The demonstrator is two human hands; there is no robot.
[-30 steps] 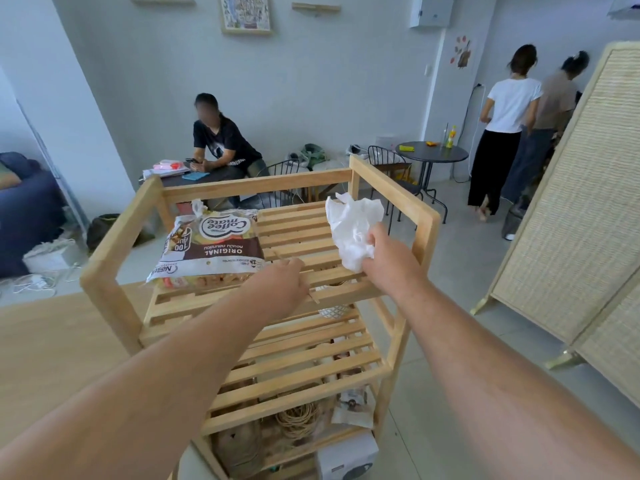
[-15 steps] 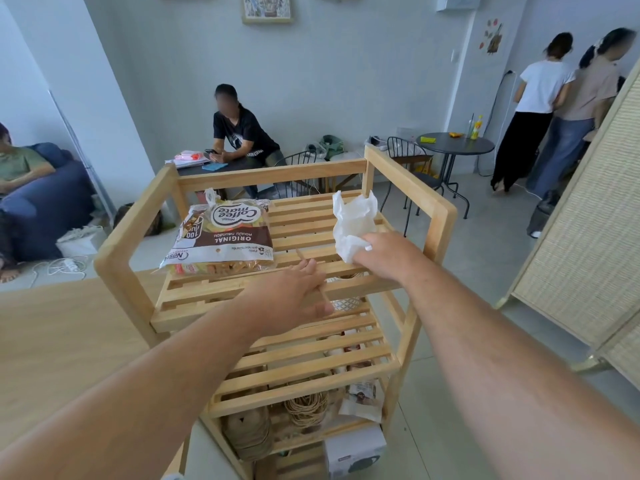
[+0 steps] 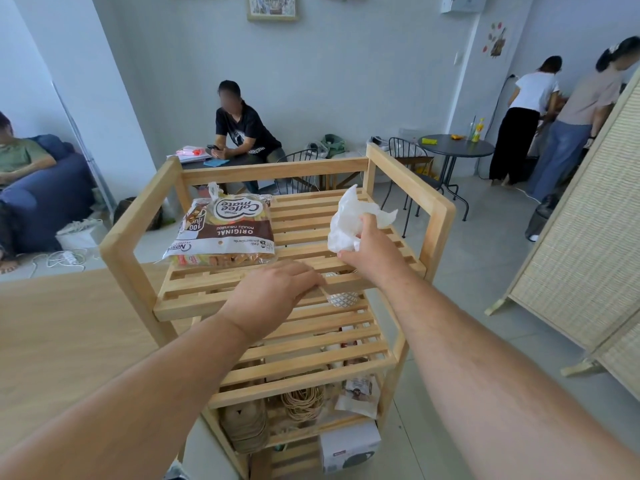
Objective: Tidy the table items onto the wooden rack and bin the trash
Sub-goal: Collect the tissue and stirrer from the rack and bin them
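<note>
The right hand's grip is clamped on the crumpled white wrapper above the wooden rack's top shelf right edge; keep it bunched tight so nothing drops before the bin, unseen here.

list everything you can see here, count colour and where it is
wooden rack: 1, pale wood, centre, slatted shelves
Coffee mate bag: 1, brown and white, top shelf, left side
patterned bowl: 1, white and grey, second shelf, partly hidden
rope coil: 1, tan, lower shelf
white box: 1, bottom shelf
wooden table: 1, pale, left of rack
round table: 1, dark, far right
woven screen: 1, beige, right edge
people: 4; two seated left, two standing far right
left hand: 1, resting on top shelf's front edge
right hand: 1, gripping white crumpled plastic bag over top shelf
</note>
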